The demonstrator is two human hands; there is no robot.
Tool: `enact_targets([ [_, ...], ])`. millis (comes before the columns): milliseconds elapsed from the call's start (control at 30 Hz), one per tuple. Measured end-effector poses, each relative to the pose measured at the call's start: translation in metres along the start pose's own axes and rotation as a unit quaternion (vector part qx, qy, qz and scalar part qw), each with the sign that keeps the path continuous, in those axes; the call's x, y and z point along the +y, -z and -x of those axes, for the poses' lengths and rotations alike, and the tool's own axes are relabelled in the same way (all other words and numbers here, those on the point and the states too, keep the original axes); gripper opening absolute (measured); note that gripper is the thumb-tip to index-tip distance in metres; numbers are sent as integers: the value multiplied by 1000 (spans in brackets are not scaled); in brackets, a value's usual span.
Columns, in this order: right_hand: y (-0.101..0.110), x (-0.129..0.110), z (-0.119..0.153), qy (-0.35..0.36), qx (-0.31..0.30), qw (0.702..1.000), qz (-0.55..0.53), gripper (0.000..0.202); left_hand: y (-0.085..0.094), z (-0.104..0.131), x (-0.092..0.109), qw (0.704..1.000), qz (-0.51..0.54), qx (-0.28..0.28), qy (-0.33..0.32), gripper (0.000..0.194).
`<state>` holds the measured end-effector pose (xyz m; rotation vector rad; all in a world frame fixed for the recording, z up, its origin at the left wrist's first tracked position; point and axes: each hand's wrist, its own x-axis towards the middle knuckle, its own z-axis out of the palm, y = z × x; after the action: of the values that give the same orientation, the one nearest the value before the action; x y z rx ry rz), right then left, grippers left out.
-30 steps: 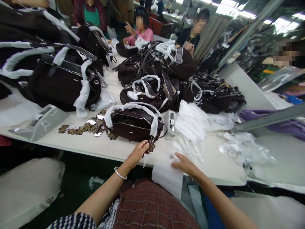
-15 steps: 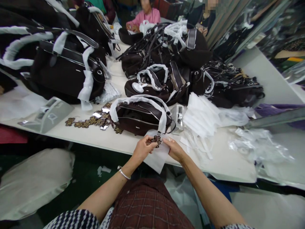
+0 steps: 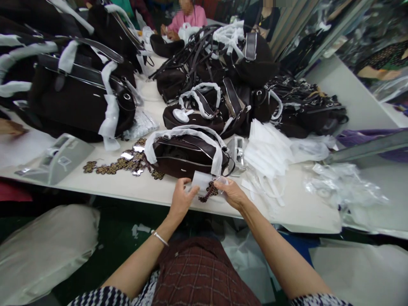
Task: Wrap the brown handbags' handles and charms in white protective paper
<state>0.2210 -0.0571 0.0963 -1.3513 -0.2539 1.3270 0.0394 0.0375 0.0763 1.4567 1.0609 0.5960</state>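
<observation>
A small dark-brown handbag [image 3: 183, 165] with white-wrapped handles stands at the table's front edge, its top gaping. Before it, my left hand [image 3: 181, 199] pinches a thin white wrapping sheet [image 3: 200, 182], which is folded up against the bag's front. A leopard-patterned flower charm [image 3: 210, 191] hangs near the bag's right handle, beside the sheet. My right hand [image 3: 233, 194] has its fingertips closed at the upper right of this charm. Several more flower charms [image 3: 110, 169] lie in a row left of the bag, some with shiny faces.
Large dark handbags [image 3: 83, 100] stand at the left, and a heap of dark bags [image 3: 197, 114] lies behind. White sheets [image 3: 266, 148] and clear plastic bags [image 3: 344, 185] lie to the right. A grey holder [image 3: 60, 159] sits at the left edge. Across the table sits a person in pink [image 3: 191, 19].
My left hand has let go of the charm and moved left, now holding the sheet, which is folded upward. The charm hangs lower, by my right fingertips. The whole view has shifted slightly.
</observation>
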Motion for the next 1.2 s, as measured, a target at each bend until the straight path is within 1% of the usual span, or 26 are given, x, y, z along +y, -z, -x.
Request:
enact_targets([
  [67,1,-2,-1,-8,-10,1000,8,37,0,-11,0,991,48,-110,52,44],
  [100,1,-2,-1,-7,-8,1000,14,37,-1,-15,2,983,59,-164,59,44],
  [133,1,-3,-2,-4,-3,1000,20,38,-3,-19,6,976,59,-202,54,43],
  [167,1,-5,-2,1,6,1000,21,39,-5,-21,9,973,50,-221,45,40],
  [200,1,-6,-2,5,16,1000,16,40,-7,-23,13,972,38,-228,33,36],
  [267,1,-9,-1,7,30,999,-8,42,-11,-23,18,978,11,-207,6,27],
  [367,3,-13,2,-11,20,999,-47,37,-14,-18,18,989,-49,-126,-66,16],
  [433,4,-14,7,-21,9,997,-68,35,-14,-14,15,988,-71,-87,-104,13],
  [467,4,-14,9,-22,6,997,-80,37,-14,-11,15,988,-67,-81,-111,15],
  [533,4,-14,14,-14,-1,995,-98,42,-14,-6,16,991,-41,-79,-102,27],
  [600,0,-13,18,-7,-15,996,-93,44,-15,0,20,992,-22,-81,-90,38],
  [667,-5,-11,18,6,-15,998,-65,42,-18,5,24,992,-19,-86,-94,42],
  [733,-11,-8,13,29,26,999,-28,39,-20,8,26,989,-35,-88,-113,41],
  [800,-15,-5,6,56,94,994,6,38,-22,7,26,986,-69,-81,-127,33],
  [867,-17,-3,-1,73,139,987,27,37,-23,3,24,986,-89,-80,-118,24],
  [933,-16,-2,-5,77,151,985,36,37,-22,-3,22,990,-69,-93,-79,24],
  [1033,-14,-5,-7,75,153,984,46,39,-21,-12,20,991,0,-132,-19,37],
  [1100,-13,-6,-6,76,155,983,56,40,-21,-16,18,987,36,-158,-8,38],
  [1200,-12,-6,-6,83,150,983,66,40,-22,-16,17,986,55,-160,-13,35],
])
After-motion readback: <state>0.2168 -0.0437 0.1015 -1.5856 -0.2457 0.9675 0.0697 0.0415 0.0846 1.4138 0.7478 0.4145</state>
